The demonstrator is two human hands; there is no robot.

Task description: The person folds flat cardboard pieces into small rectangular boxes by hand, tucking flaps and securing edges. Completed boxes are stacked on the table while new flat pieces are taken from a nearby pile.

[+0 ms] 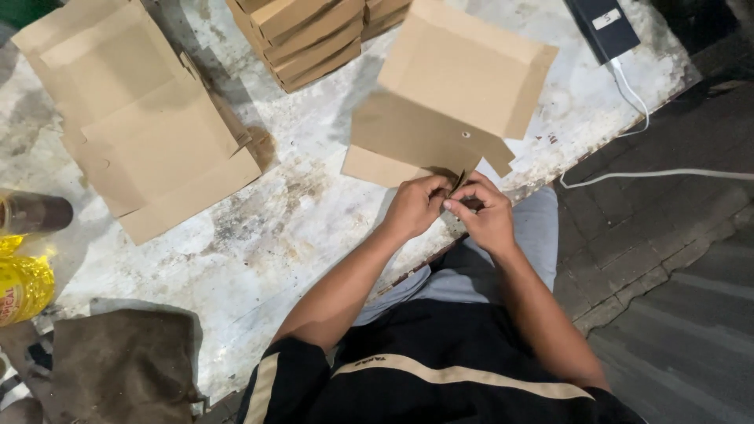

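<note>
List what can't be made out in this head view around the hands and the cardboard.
- Near flap of the flat cardboard box: covered by the left hand and right hand; the fold or tab they pinch is hidden.
- Stack of folded boxes: cut off by the top edge, height unknown.
- Dark bottle and yellow pouch: cut off by the left edge.
- White cable: its far end leaves the frame on the right.

Count: two hands (452, 206) on one half-folded carton (452, 94); one pile of flat carton blanks (133, 118); two stacks of folded boxes (310, 35); one yellow bottle (22, 286); one white cable (636, 118).
</note>
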